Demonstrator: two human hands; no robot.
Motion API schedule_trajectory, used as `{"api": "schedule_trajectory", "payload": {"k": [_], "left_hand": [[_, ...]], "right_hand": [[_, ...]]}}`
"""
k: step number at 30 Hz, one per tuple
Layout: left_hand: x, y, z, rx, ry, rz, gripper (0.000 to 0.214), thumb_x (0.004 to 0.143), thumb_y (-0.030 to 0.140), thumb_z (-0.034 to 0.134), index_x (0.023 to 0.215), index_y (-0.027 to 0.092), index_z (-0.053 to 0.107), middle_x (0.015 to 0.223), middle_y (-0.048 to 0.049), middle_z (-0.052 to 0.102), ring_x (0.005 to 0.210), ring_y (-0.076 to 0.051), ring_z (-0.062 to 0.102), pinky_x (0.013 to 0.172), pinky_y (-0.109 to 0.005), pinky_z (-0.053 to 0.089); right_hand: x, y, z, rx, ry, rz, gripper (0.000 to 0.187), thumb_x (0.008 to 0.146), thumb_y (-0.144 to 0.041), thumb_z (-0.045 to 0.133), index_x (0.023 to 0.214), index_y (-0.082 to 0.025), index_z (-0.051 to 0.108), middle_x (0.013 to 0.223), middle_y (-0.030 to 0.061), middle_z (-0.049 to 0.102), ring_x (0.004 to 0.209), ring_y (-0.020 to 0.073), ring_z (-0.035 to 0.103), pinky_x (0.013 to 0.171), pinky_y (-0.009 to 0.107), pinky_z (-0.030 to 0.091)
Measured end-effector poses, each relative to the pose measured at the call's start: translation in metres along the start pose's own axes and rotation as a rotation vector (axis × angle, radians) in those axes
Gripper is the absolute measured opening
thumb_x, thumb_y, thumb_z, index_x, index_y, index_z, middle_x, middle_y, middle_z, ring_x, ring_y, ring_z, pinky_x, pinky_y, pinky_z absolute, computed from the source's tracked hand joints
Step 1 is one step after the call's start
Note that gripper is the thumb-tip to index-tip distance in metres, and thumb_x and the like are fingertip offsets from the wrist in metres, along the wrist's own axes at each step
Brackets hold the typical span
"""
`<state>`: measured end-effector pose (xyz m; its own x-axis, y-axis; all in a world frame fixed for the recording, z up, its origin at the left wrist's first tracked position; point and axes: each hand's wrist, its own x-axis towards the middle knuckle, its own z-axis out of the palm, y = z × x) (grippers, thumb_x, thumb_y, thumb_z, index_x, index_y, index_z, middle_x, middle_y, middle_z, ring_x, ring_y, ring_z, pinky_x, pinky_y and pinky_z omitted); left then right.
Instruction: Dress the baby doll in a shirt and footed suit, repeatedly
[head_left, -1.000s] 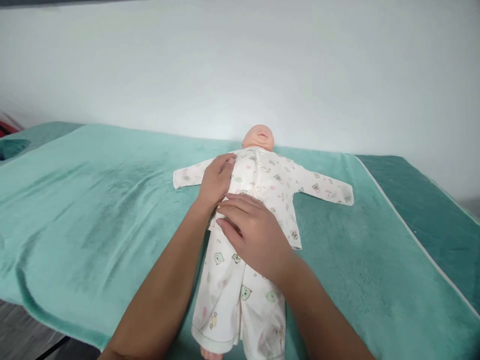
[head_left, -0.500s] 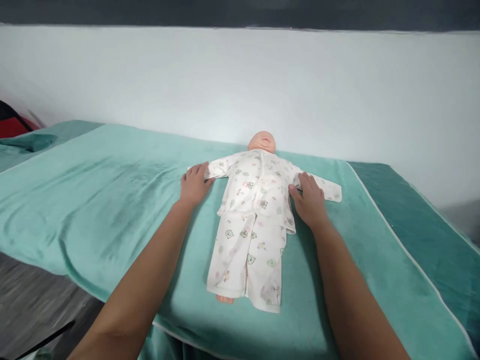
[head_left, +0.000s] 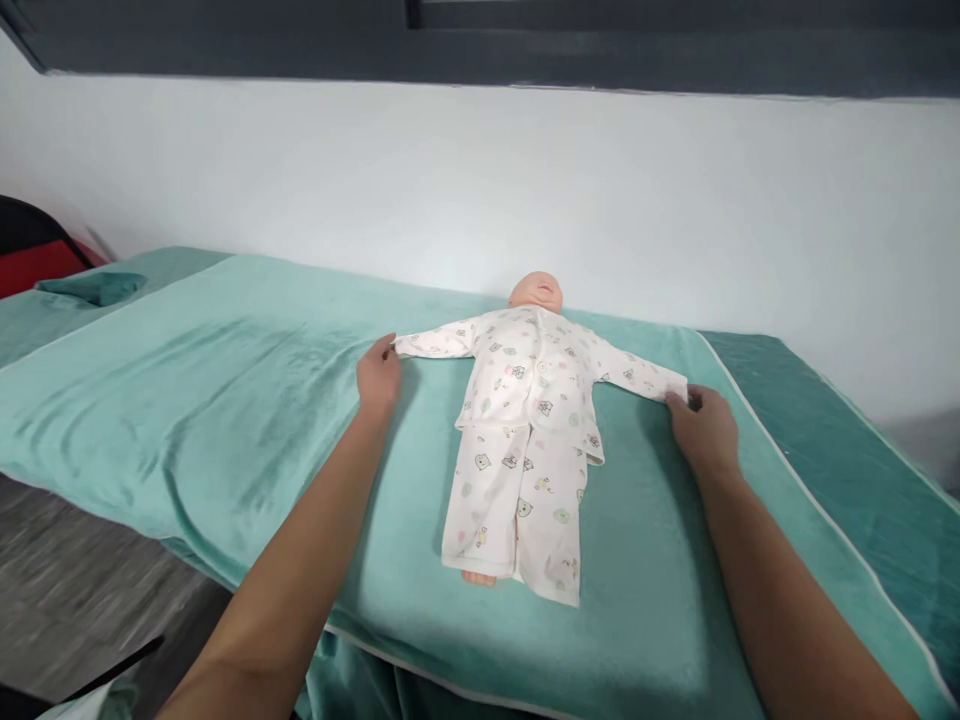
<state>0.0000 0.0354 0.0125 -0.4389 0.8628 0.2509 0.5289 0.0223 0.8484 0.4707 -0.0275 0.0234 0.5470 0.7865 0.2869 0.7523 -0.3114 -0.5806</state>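
Note:
A baby doll [head_left: 537, 291] lies on its back, head toward the wall, dressed in a white printed shirt [head_left: 525, 370] and matching trousers [head_left: 517, 500]. Toes of one foot [head_left: 478, 578] show below a trouser leg; the other foot is hidden. My left hand [head_left: 379, 375] pinches the cuff of the sleeve [head_left: 439, 341] on the left. On the other side, my right hand [head_left: 703, 425] pinches the end of the right-hand sleeve [head_left: 641, 374]. Both sleeves are stretched out sideways, and no doll hands show at the cuffs.
A light green cloth [head_left: 270, 400] with soft wrinkles covers the bed, over darker green fabric [head_left: 810, 410] at the right. A white wall [head_left: 480, 180] stands behind. At the far left is a red and black object [head_left: 41, 262]. Grey floor [head_left: 82, 590] shows lower left.
My right hand has moved outward from the doll's side to the sleeve end and pinched it. My left hand has closed on the other cuff. Both sleeves are now straighter.

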Motion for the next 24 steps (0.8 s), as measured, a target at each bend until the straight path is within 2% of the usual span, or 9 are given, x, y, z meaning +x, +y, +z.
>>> {"api": "schedule_trajectory", "payload": {"k": [4, 8, 12, 16, 21, 24], "left_hand": [[0.011, -0.006, 0.006, -0.271, 0.012, -0.048, 0.045, 0.089, 0.033, 0.060, 0.129, 0.012, 0.067, 0.113, -0.0121, 0.074, 0.104, -0.024, 0.068, 0.101, -0.036, 0.049], [0.022, -0.012, 0.013, -0.395, -0.115, -0.006, 0.051, 0.077, 0.025, 0.069, 0.127, 0.015, 0.069, 0.109, -0.0102, 0.075, 0.101, -0.024, 0.069, 0.098, -0.036, 0.050], [0.026, -0.011, 0.014, -0.562, -0.169, -0.045, 0.051, 0.069, 0.023, 0.074, 0.119, 0.014, 0.073, 0.104, -0.0096, 0.076, 0.096, -0.025, 0.069, 0.096, -0.038, 0.051], [0.026, -0.004, 0.011, -0.702, -0.102, -0.065, 0.055, 0.067, 0.022, 0.074, 0.121, 0.014, 0.073, 0.106, -0.0080, 0.076, 0.103, -0.025, 0.068, 0.101, -0.039, 0.050], [0.031, -0.005, 0.011, -0.786, 0.008, -0.084, 0.054, 0.067, 0.018, 0.073, 0.121, 0.016, 0.074, 0.095, -0.0043, 0.073, 0.102, -0.025, 0.068, 0.105, -0.041, 0.051], [0.039, -0.011, 0.014, -0.802, 0.017, -0.107, 0.053, 0.066, 0.014, 0.070, 0.118, 0.018, 0.075, 0.104, -0.0058, 0.073, 0.106, -0.024, 0.068, 0.108, -0.043, 0.049]], "right_hand": [[0.012, -0.005, -0.001, 0.067, 0.066, 0.085, 0.039, 0.084, -0.030, 0.065, 0.116, -0.008, 0.070, 0.107, 0.0184, 0.072, 0.090, 0.0235, 0.061, 0.089, 0.037, 0.046], [0.020, -0.009, 0.002, 0.146, 0.111, 0.101, 0.036, 0.081, -0.028, 0.068, 0.112, -0.009, 0.073, 0.096, 0.0120, 0.072, 0.076, 0.0174, 0.058, 0.078, 0.032, 0.047], [0.025, -0.011, 0.007, 0.254, 0.119, 0.110, 0.042, 0.078, -0.021, 0.068, 0.118, -0.009, 0.072, 0.099, 0.0124, 0.073, 0.073, 0.0151, 0.060, 0.069, 0.028, 0.047], [0.026, -0.010, 0.009, 0.343, 0.133, 0.123, 0.042, 0.074, -0.012, 0.067, 0.116, -0.009, 0.073, 0.099, 0.0124, 0.075, 0.074, 0.0154, 0.063, 0.071, 0.028, 0.050], [0.027, -0.005, 0.010, 0.318, 0.179, 0.083, 0.043, 0.076, -0.012, 0.063, 0.118, -0.013, 0.073, 0.102, 0.0099, 0.076, 0.087, 0.0197, 0.070, 0.082, 0.033, 0.053], [0.026, -0.004, 0.010, 0.325, 0.172, 0.067, 0.047, 0.077, -0.011, 0.061, 0.123, -0.013, 0.070, 0.108, 0.0110, 0.074, 0.094, 0.0212, 0.070, 0.087, 0.035, 0.053]]}}
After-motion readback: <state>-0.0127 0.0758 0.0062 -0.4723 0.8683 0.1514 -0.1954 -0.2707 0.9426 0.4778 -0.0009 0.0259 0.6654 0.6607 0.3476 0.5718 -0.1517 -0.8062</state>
